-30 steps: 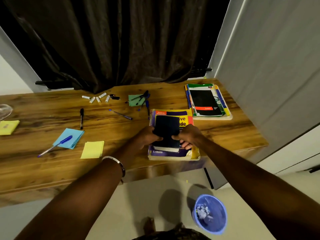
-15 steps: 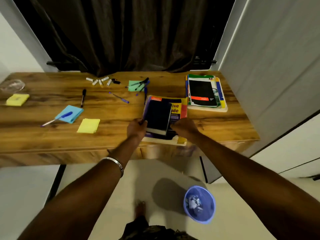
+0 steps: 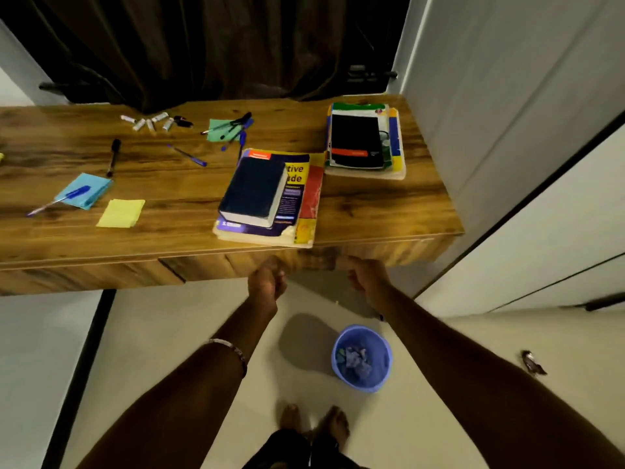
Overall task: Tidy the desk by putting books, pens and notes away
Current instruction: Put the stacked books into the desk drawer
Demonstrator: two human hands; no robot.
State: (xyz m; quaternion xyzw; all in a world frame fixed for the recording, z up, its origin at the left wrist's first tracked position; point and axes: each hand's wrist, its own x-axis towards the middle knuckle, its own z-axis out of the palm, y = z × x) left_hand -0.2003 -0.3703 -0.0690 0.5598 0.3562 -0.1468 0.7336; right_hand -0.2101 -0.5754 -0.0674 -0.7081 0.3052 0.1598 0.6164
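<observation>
A dark blue book (image 3: 253, 191) lies on a larger yellow and purple book (image 3: 304, 198) at the desk's (image 3: 372, 211) front edge. A second stack of books (image 3: 365, 140) sits at the back right. Pens (image 3: 113, 157) (image 3: 187, 155) and a bunch of pens on a green note (image 3: 230, 126) are scattered, with a blue note (image 3: 84, 192) under a blue pen, and a yellow note (image 3: 121, 213). My left hand (image 3: 267, 282) and my right hand (image 3: 367, 280) curl at the lower edge of the drawer front (image 3: 311, 262) below the books.
Small white tubes (image 3: 148, 122) lie at the back of the desk by the dark curtain. A blue waste bin (image 3: 362, 358) with crumpled paper stands on the floor near my feet. A white cabinet wall closes the right side.
Both hands have let go of the dark blue book and dropped from the desktop to the drawer front under the desk edge. The view has pulled back.
</observation>
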